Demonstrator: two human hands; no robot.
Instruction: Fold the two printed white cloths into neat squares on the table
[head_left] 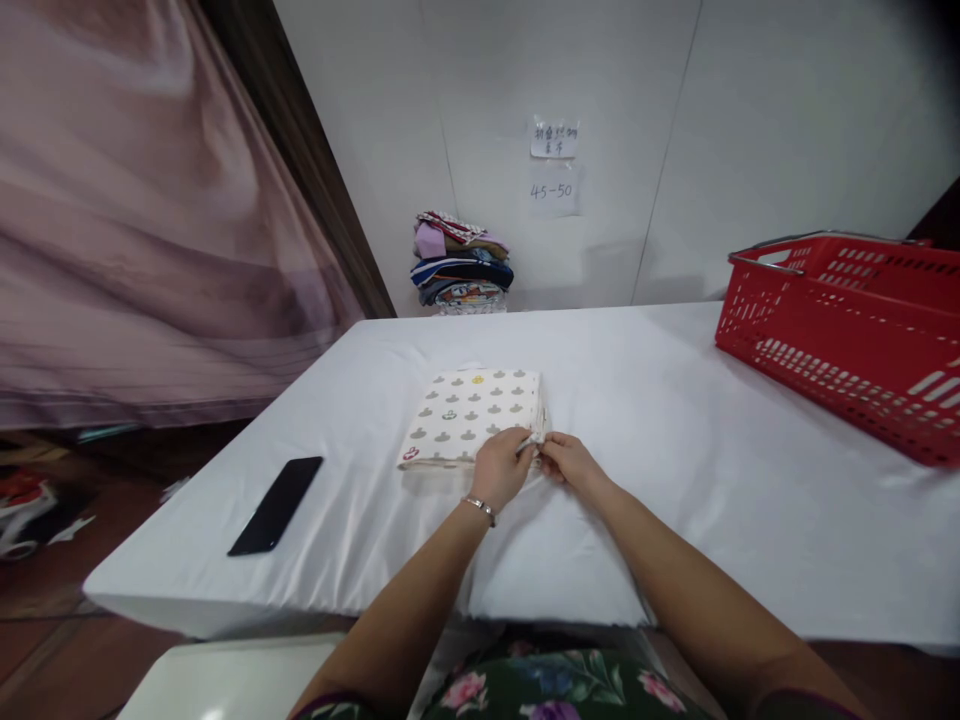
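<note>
A folded white cloth [469, 412] with grey, yellow, green and red printed motifs lies flat in the middle of the table. At its near right corner, my left hand [502, 465] is closed on the cloth's edge, lifting a small bit of fabric. My right hand [571, 462] pinches the same corner from the right side, its fingertips almost meeting the left ones. The layers under my fingers are partly hidden.
The table wears a white cover [645, 400]. A black phone [276, 505] lies at left, a red basket [840, 340] stands at right. Behind the far edge is a stack of folded fabrics [461, 265]. A pink curtain [150, 220] hangs on the left.
</note>
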